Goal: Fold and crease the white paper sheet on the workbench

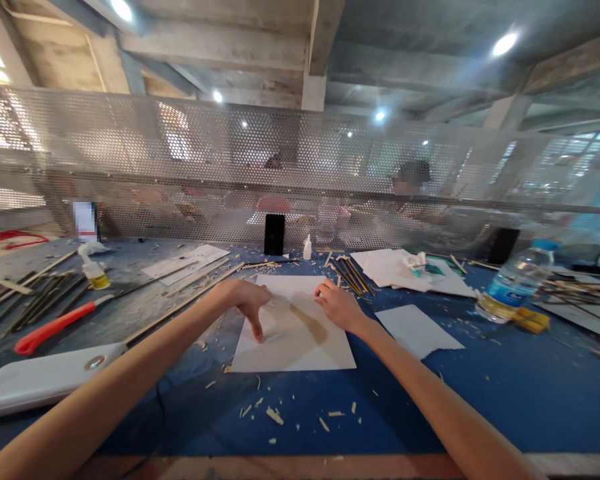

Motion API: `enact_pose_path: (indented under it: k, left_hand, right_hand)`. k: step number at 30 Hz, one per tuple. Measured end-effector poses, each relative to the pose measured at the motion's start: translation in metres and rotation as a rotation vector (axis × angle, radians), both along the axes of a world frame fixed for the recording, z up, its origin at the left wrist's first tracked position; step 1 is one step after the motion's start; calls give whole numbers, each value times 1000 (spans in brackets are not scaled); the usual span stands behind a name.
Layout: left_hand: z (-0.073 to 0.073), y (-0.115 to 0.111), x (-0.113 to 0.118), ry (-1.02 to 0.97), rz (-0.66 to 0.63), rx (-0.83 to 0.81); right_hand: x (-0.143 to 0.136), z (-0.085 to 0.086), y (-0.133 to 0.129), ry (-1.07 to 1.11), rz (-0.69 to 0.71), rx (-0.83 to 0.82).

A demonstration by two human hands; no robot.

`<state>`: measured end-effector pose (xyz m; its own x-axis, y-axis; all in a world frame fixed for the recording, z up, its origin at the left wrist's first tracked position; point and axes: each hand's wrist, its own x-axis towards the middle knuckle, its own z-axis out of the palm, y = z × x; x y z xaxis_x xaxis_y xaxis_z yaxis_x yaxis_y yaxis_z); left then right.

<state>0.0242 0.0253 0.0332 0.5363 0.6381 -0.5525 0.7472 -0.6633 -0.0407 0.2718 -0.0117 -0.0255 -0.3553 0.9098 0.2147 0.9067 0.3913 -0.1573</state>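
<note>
A white sheet of paper (290,357) lies flat on the blue tabletop in front of me. Over its left half is my left hand (250,300), thumb and fingers spread apart, with the thumb tip at the paper. At the sheet's upper right edge, my right hand (340,305) has its fingers curled together. Whatever those fingers may pinch is too small to make out. A tan, shadow-like streak (313,325) crosses the paper between the hands. Just beyond the sheet stand a small white dropper bottle (307,248) and an upright black phone (275,234).
Dark sticks (45,300), a red-handled knife (55,328), a yellow-labelled bottle (96,273) and a white device (45,377) lie left. More paper (415,330) and a water bottle (515,283) are right. Wood shavings (275,416) litter the table. A perforated metal screen (205,167) runs behind.
</note>
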Motion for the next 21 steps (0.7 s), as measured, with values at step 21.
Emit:
enact_pose_path:
  k: [21]
  left_hand:
    - [1, -1, 1, -34, -9, 2]
  right_hand:
    - [6, -5, 7, -2, -74, 29]
